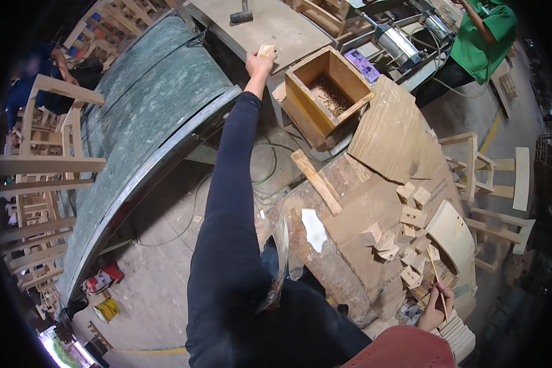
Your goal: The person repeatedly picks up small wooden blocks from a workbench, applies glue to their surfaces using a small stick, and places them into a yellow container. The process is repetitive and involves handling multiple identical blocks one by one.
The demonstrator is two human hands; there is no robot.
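Wooden block clasped in left hand, perhaps a brush grasped in right hand, loose blocks, some drilled, lie unjoined.

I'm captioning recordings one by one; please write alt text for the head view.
A person's left hand holds a small wooden block by a tabletop, while the right hand grips a thin stick at a cardboard-covered workbench. Pale wooden pieces lie there; an open wooden box stands beyond.

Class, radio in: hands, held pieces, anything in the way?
Left hand gripping small, pale, blocky wooden piece. Right hand holding thin, tan wooden stick. Pale, angular wooden blocks clutter flat brown cardboard nearby.
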